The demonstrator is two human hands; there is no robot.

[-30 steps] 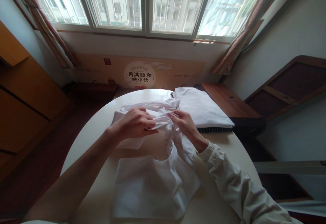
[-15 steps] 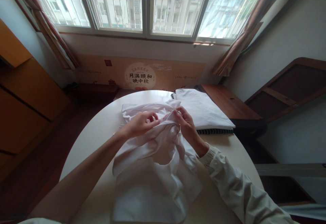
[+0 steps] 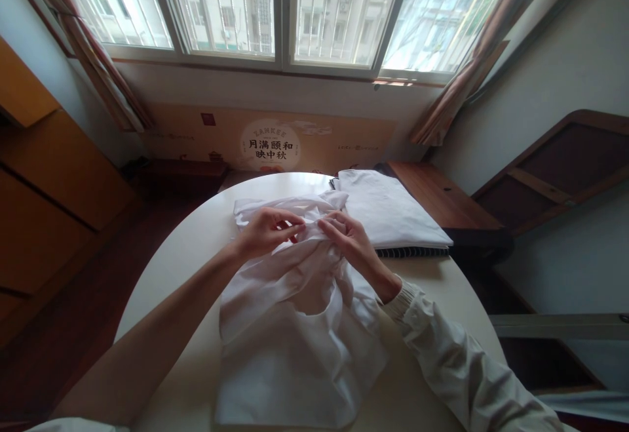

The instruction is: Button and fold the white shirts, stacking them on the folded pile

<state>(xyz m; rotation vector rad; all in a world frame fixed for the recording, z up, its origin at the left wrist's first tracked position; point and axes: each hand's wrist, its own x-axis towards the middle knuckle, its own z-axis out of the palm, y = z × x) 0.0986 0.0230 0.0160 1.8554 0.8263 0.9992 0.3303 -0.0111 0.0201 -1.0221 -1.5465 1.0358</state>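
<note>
A crumpled white garment (image 3: 289, 353) lies on the round white table (image 3: 171, 281), its rounded opening facing the near side. My left hand (image 3: 268, 230) pinches a raised fold of the cloth near the garment's far part. Close by on the right, my right hand (image 3: 346, 235) grips the same fold between thumb and fingers. The two sets of fingertips are a short distance apart, with a strip of white fabric between them. Some of the fingers on both hands are curled and partly hidden.
Folded white cloth (image 3: 393, 212) rests on a dark striped item (image 3: 413, 252) at the table's back right. Behind stand a brown wooden bench (image 3: 442, 199) and a printed beige panel (image 3: 344, 137) under the window. Orange-brown cabinets (image 3: 59, 176) are at the left.
My left hand has closed its fingers on the cloth. My right hand has shifted slightly left and down, bringing the hands closer, and the held fold now sits lower.
</note>
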